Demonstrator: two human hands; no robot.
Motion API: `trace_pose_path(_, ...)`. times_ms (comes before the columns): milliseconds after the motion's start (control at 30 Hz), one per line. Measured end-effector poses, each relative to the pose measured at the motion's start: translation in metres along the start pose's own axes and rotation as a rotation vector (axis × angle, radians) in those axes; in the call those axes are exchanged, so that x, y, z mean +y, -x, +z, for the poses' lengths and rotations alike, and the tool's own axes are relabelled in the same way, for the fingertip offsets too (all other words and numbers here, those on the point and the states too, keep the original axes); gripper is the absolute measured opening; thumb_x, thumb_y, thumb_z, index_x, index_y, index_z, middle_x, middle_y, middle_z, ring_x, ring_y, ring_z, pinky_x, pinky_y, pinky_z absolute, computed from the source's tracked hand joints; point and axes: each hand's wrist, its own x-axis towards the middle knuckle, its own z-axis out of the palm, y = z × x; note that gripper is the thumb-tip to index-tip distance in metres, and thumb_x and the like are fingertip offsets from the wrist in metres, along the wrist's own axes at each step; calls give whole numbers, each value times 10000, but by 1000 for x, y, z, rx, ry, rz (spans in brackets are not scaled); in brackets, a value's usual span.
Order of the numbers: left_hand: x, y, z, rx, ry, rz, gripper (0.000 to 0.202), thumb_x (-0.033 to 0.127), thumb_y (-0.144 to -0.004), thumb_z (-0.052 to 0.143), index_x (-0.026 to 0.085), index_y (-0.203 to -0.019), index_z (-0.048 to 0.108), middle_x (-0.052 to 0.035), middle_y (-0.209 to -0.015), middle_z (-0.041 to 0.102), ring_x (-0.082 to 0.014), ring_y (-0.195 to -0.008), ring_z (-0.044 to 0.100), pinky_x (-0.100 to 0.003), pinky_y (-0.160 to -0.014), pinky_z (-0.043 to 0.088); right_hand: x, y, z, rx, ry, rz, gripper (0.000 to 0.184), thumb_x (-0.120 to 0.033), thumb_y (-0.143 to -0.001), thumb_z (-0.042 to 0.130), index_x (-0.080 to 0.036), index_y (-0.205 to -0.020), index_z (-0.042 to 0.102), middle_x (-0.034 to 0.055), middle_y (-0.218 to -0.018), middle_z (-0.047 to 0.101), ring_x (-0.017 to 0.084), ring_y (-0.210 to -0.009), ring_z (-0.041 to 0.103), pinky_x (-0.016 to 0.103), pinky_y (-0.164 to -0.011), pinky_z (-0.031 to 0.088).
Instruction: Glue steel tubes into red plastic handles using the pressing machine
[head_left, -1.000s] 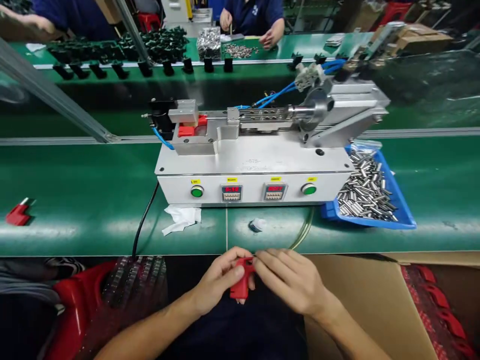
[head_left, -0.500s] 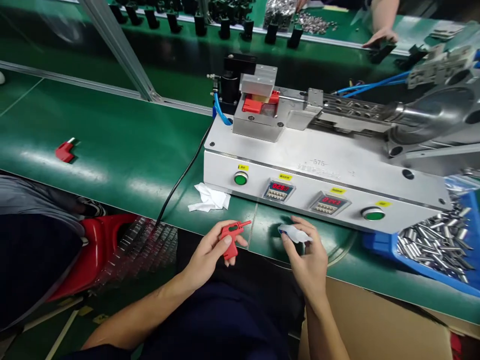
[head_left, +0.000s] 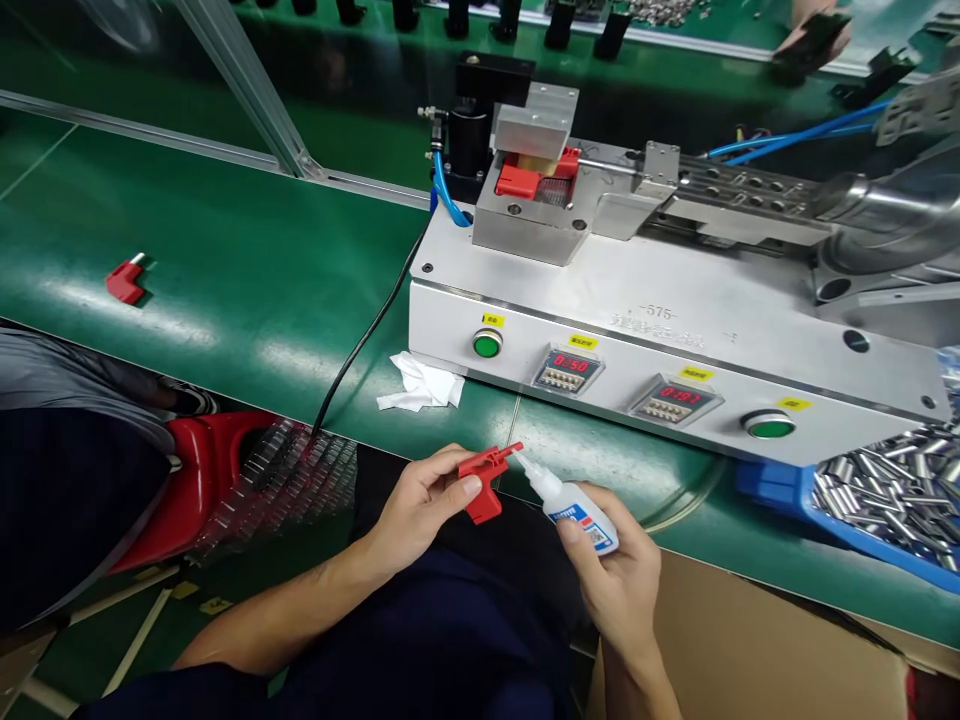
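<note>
My left hand (head_left: pixel 427 500) pinches a red plastic part (head_left: pixel 482 487), shaped like a small pistol grip with a thin rod pointing right. In my right hand (head_left: pixel 619 570) is a white glue bottle (head_left: pixel 581 515) with a blue label. Its narrow nozzle is tilted up to the left, at the tip of the rod; whether they touch I cannot tell. Behind both hands stands a metal press machine (head_left: pixel 525 320) with green buttons and red digital displays. Another red part (head_left: pixel 517 182) sits in its clamp block.
A crumpled white tissue (head_left: pixel 424 382) lies at the machine's left front corner, near a black cable (head_left: pixel 367 345). Farther left on the green bench is a red part with a metal tip (head_left: pixel 126 282). A blue bin (head_left: pixel 780 490) of metal tubes stands right. A co-worker's hand (head_left: pixel 817 40) shows across the bench.
My right hand has turned the glue bottle so its nozzle meets the rod's end region. The red part has shifted slightly right. The view has moved, and the display digits differ.
</note>
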Motion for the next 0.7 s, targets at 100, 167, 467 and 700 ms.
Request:
trace_pose_path(100,1,2,-1,-1,-11,-2,348,508,-961,784,185,-1071,853,-54,-879,647,-175,-792,572,-252,-712,469,6,0,1,43,-6,42,271,-477,-966,737,-210,-926,770,0,-667,625,138,-530,513,235,-470,405)
trace_pose_path(167,1,2,-2,3,-6,2,337,506,-961,785,189,-1052,853,-49,-865,638,-171,-777,557,-251,-701,457,13,1,-1,123,-39,51,278,-486,-945,771,-209,-937,771,-1,-678,627,128,-519,498,228,-459,388)
trace_pose_path(467,3,3,-1,10,-17,22,293,470,-970,785,191,-1026,854,-40,-818,616,-150,-723,538,-236,-649,435,6,3,7,188,-41,-40,277,-461,-958,762,-208,-850,740,-8,-643,582,120,-493,456,247,-450,340)
trace_pose_path(700,6,4,1,18,-35,61,268,445,-971,781,189,-1005,854,-42,-819,633,-151,-719,558,-235,-644,462,0,3,9,172,14,-68,221,-408,-966,744,-220,-853,721,-18,-659,594,117,-494,439,253,-451,329)
